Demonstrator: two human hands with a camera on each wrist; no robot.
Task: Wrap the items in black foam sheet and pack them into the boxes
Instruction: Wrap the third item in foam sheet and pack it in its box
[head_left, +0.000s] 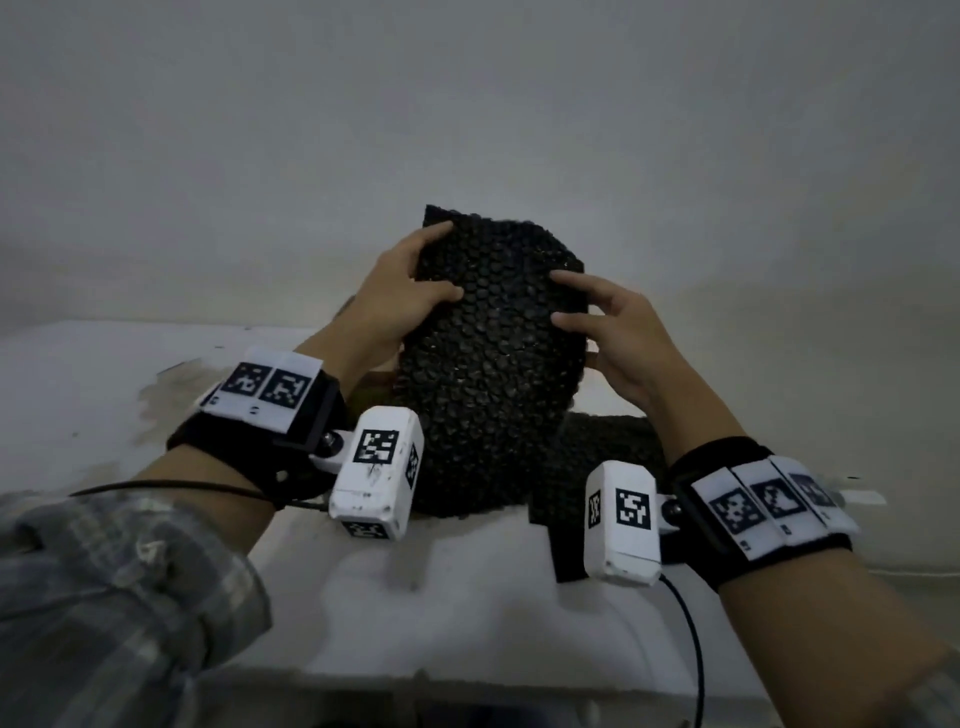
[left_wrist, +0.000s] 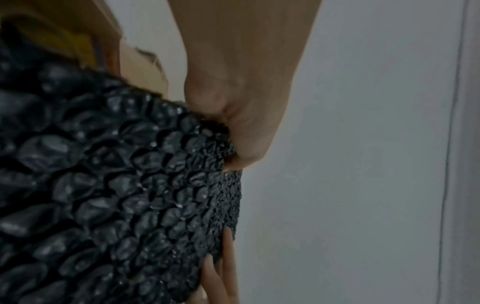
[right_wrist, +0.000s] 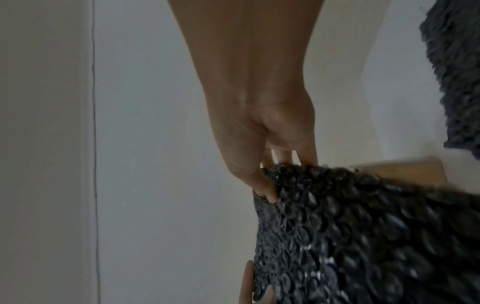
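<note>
1. Left hand (head_left: 400, 301) and right hand (head_left: 618, 332) both clasp the foam sheet (head_left: 488, 364) bundle, raised above the desk (head_left: 467, 597) centre.
2. Wrapping looks near done; the cardboard box (left_wrist: 140, 67) at 11 o'clock awaits packing.
3. Spare sheet (head_left: 608, 447) lies at 4 o'clock.

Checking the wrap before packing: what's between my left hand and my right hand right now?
In the head view, only the black bubbled foam sheet, bulging round something hidden, lies between the left hand and the right hand; both grip it.
</note>
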